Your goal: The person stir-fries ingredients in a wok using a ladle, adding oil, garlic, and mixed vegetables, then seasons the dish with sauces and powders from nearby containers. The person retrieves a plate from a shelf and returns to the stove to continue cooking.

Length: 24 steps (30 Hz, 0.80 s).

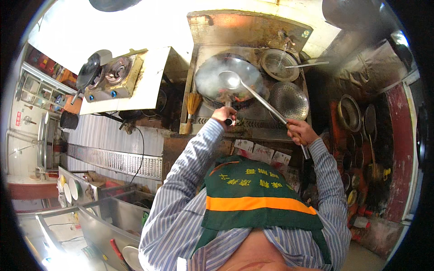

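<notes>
A large steaming wok (206,76) sits on the stove burner, with some reddish and green food near its front edge. My left hand (224,117) is closed around the wok's handle at its near side. My right hand (301,131) grips the long handle of a metal ladle (230,80), whose bowl is over the wok. Steam hides much of the wok's inside. To the right of the wok lies a perforated metal strainer (289,101). Behind the strainer, water runs from a tap into a metal basin (278,64), with a thin handle sticking out rightward.
A bamboo wok brush (192,105) rests on the stove's left edge. Farther left, a gas burner (117,73) and a dark pan (89,71) stand on a white-topped table (149,91). Bowls and containers, among them a metal bowl (350,113), line the right side.
</notes>
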Tool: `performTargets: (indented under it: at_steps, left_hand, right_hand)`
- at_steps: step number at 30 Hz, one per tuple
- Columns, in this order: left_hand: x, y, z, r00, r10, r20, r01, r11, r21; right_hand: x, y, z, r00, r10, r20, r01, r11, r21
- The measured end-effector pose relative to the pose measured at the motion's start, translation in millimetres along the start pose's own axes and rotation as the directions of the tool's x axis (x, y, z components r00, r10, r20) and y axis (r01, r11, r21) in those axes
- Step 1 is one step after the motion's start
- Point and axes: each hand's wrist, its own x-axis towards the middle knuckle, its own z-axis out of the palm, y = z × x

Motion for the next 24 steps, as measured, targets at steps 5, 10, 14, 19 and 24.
performTargets:
  at_steps: [5,10,14,19,24]
  left_hand:
    - [40,-73,-34,0.95,0.313,0.002,-0.266,0.805,0.531]
    - [3,-118,-62,0.936,0.347,-0.049,-0.273,0.809,0.521]
    - [17,-68,-59,0.944,0.318,0.088,-0.264,0.568,0.78]
    - [58,-22,-52,0.99,0.114,0.089,-0.143,0.862,0.486]
    - [43,-24,-43,0.991,0.098,-0.096,-0.065,0.951,0.302]
  right_hand:
    - [59,14,16,0.998,-0.064,0.005,0.06,0.9,-0.431]
    - [73,48,62,0.886,-0.432,-0.172,0.161,0.631,-0.759]
    - [51,77,83,0.863,-0.456,-0.217,0.234,0.742,-0.629]
    - [76,131,100,0.909,-0.307,-0.283,0.104,0.823,-0.559]
    - [96,150,104,0.909,-0.161,-0.384,0.009,0.93,-0.369]
